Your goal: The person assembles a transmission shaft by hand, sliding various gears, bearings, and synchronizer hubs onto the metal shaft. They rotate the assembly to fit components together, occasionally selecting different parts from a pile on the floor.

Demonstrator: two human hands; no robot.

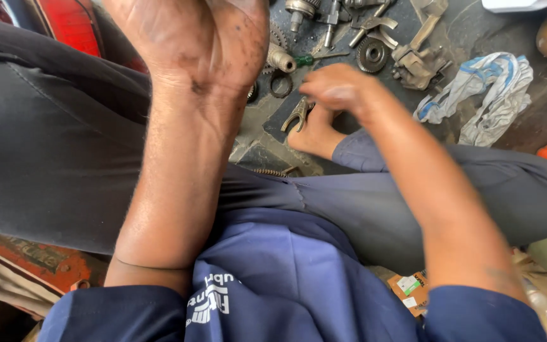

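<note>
Grease-stained concrete floor (476, 25) carried scattered gearbox parts. Right hand (340, 88) was blurred, fingers curled narrow above a small metal fork (299, 114); whether they gripped anything I could not tell. Left hand (197, 44) was raised, its fingers cut off. Beyond lay a gear (372, 56) and a rag (485, 92) within reach.

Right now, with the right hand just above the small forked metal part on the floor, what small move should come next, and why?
Probably lower the right hand a little and close the fingers on the forked metal part. The hand is blurred and hovers beside it, seemingly not yet gripping, and the part lies free on the dark mat. The left hand is raised, palm showing, holding nothing visible.
</note>
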